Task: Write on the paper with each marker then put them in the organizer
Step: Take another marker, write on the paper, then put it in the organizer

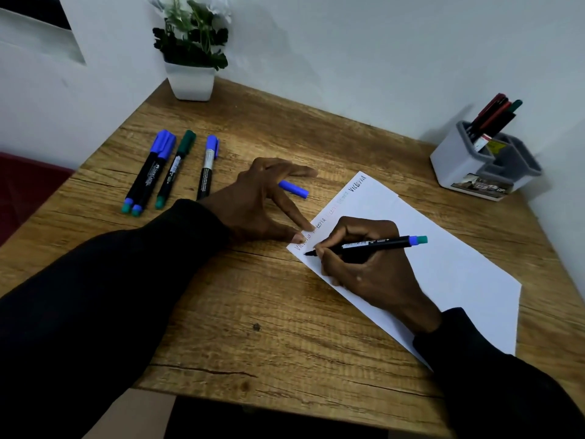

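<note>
My right hand [367, 267] holds a black marker [367, 246] in a closed writing grip, tip touching the near left corner of the paper [459, 274]. My left hand [262, 201] is spread wide and holds nothing; its thumb and forefinger press the paper's left edge, beside a line of handwriting. A loose blue cap [293, 189] lies on the table [253, 312] under that hand's fingers. Four capped markers [164, 172] lie well to its left. The organizer [481, 163], with several markers upright in it, stands far beyond my right hand.
</note>
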